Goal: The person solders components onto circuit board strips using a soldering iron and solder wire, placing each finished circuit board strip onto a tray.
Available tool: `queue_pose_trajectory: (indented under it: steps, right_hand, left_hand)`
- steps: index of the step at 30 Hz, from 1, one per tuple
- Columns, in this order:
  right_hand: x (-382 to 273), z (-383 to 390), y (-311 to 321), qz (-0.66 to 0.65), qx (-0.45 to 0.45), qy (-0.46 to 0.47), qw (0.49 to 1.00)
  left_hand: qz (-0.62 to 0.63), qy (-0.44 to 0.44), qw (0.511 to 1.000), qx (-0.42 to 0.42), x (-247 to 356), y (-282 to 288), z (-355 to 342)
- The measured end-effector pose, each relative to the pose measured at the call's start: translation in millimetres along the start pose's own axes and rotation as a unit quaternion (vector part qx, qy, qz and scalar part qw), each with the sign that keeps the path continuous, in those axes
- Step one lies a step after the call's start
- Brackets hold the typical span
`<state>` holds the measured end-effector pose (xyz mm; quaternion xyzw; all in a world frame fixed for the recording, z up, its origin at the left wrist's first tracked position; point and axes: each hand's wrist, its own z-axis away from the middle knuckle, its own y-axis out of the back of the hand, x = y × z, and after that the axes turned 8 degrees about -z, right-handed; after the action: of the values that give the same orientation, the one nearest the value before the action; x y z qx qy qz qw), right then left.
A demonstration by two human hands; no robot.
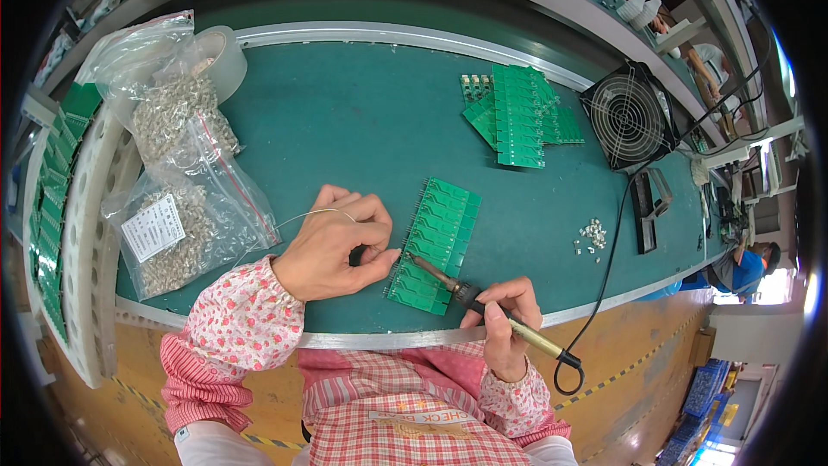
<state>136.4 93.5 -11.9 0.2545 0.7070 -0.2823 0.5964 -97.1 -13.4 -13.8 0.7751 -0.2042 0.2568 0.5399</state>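
A green circuit board panel (442, 233) lies on the green bench mat in front of me, with a row of pins along its left edge. My right hand (507, 319) grips a soldering iron (470, 295) by its handle, and the iron's tip touches or hovers just over the board near the left edge. Across from it, my left hand (336, 242) is closed in a pinch beside that same edge. A thin solder wire (312, 213) loops over the back of this hand; its end at the fingertips is too small to make out.
Plastic bags of small pale parts (177, 242) lie at the left, beside a roll of clear tape (226, 65). More boards (520, 116) are stacked at the back right, near a black fan (630, 116). Loose white parts (592, 236) and a black holder (645, 211) sit by the iron's cord (611, 267).
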Motion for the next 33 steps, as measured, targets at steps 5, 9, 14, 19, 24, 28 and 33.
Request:
queue_pose_trajectory:
  steps: [5,9,14,19,24,28,33]
  right_hand:
    - [0,0,0,-0.001,0.014,-0.01,1.0]
    - [-1,0,-1,-0.009,-0.002,0.0,1.0]
    - [-1,0,-1,0.0,0.01,-0.006,1.0]
    - [2,4,-1,0.0,0.023,0.008,1.0]
    - [6,10,1,-0.072,0.078,0.047,0.993]
    - [6,12,2,-0.053,0.03,0.054,0.997]
    - [2,10,2,-0.034,-0.005,0.035,0.999]
  left_hand:
    - [0.0,0.0,1.0,-0.001,1,0,0]
    - [-0.006,0.0,1.0,-0.001,1,0,0]
    - [-0.011,0.0,1.0,-0.007,2,0,0]
    - [-0.003,0.009,1.0,-0.007,2,1,-1]
    - [0.033,0.013,0.999,-0.008,-1,4,2]
    - [0.055,0.003,0.998,-0.018,-1,5,4]
    - [0.045,-0.022,0.999,-0.015,1,5,5]
